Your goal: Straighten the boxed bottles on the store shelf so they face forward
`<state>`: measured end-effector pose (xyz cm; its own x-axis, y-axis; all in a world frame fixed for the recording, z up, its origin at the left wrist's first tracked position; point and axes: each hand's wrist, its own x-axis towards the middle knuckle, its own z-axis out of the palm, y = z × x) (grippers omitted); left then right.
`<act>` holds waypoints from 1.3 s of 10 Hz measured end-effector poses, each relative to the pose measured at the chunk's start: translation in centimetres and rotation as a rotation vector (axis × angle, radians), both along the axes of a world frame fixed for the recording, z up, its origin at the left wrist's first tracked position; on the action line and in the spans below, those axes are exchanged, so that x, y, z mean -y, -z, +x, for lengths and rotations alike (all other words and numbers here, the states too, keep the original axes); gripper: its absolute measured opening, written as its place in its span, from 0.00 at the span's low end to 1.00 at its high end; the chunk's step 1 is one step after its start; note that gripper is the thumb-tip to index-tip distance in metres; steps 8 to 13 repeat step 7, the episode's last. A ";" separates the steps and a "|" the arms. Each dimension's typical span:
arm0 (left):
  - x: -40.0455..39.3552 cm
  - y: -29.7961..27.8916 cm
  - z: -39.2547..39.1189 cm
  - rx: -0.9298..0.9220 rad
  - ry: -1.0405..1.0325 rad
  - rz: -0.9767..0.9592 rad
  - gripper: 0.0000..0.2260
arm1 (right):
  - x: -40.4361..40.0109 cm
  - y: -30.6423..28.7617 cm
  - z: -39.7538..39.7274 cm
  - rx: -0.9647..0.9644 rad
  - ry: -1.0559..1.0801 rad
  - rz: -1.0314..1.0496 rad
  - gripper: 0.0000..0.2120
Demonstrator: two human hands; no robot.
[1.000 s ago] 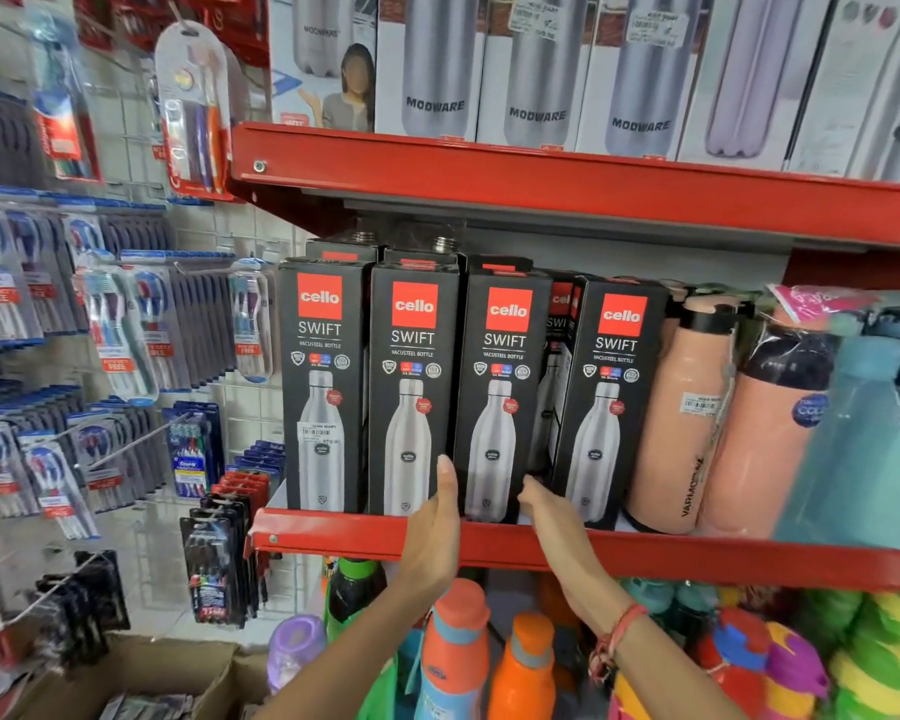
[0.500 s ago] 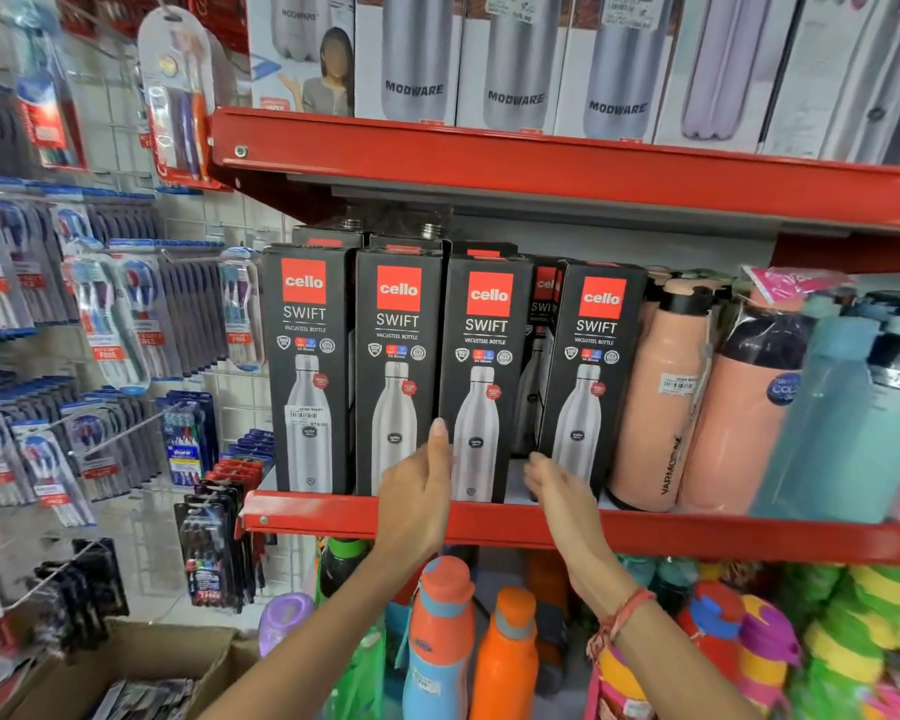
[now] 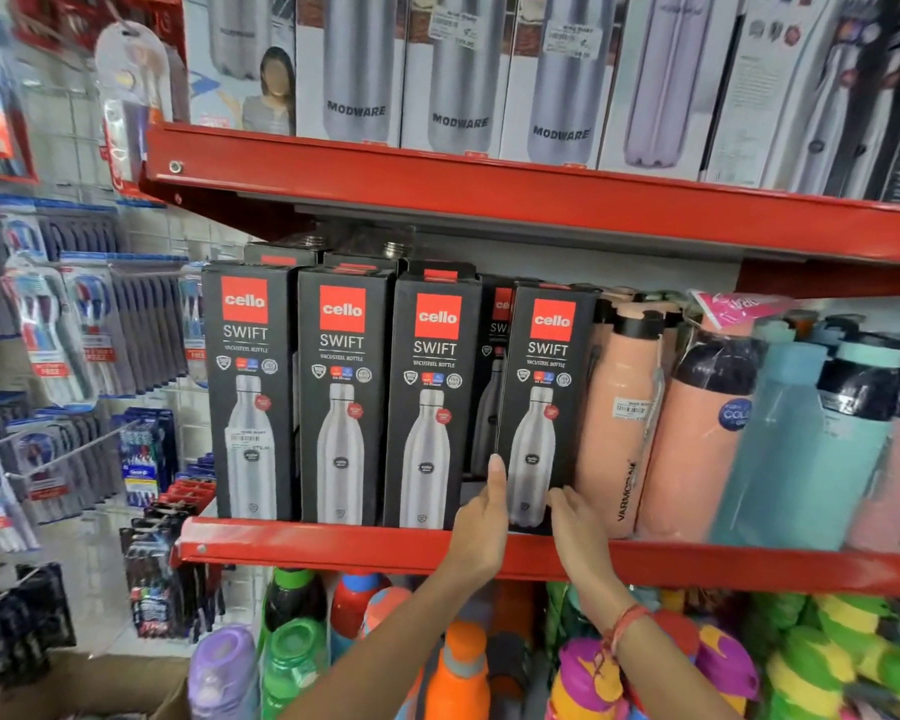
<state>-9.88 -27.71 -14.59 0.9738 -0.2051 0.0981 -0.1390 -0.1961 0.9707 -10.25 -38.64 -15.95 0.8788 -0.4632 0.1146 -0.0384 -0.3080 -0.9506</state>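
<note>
Several black Cello Swift boxed bottles stand in a row on the middle red shelf [image 3: 333, 545]. The left box [image 3: 248, 397], second box [image 3: 341, 402] and third box [image 3: 432, 407] face forward, side by side. The rightmost box [image 3: 546, 387] stands apart from them, turned slightly. In the gap, another box [image 3: 495, 324] shows behind. My left hand [image 3: 481, 517] presses upright against the rightmost box's lower left edge. My right hand [image 3: 575, 517] touches its lower right front. The box is held between both hands.
Peach bottles [image 3: 619, 423] and teal bottles [image 3: 801, 449] crowd right against the rightmost box. Modware boxes [image 3: 458, 70] fill the upper shelf [image 3: 489, 194]. Toothbrush packs [image 3: 63, 330] hang on the left. Colourful bottles [image 3: 458, 672] stand below, and a cardboard box [image 3: 100, 683] sits at bottom left.
Both hands have shifted right, from the sides of the third box to the rightmost box. The view has also moved closer and slightly right.
</note>
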 end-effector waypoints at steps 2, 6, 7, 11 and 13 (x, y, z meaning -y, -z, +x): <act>-1.6 1.6 0.3 0.002 -0.003 -0.096 0.33 | -1.0 -0.3 -1.6 0.001 -0.025 -0.033 0.14; -4.3 0.0 -3.4 0.057 0.036 -0.044 0.35 | -2.9 -1.9 -4.3 0.020 -0.085 -0.028 0.13; -6.1 -2.8 -5.4 0.206 -0.020 -0.020 0.30 | -4.6 -4.5 -5.3 0.152 -0.095 -0.149 0.20; -6.1 -2.8 -5.4 0.206 -0.020 -0.020 0.30 | -4.6 -4.5 -5.3 0.152 -0.095 -0.149 0.20; -6.1 -2.8 -5.4 0.206 -0.020 -0.020 0.30 | -4.6 -4.5 -5.3 0.152 -0.095 -0.149 0.20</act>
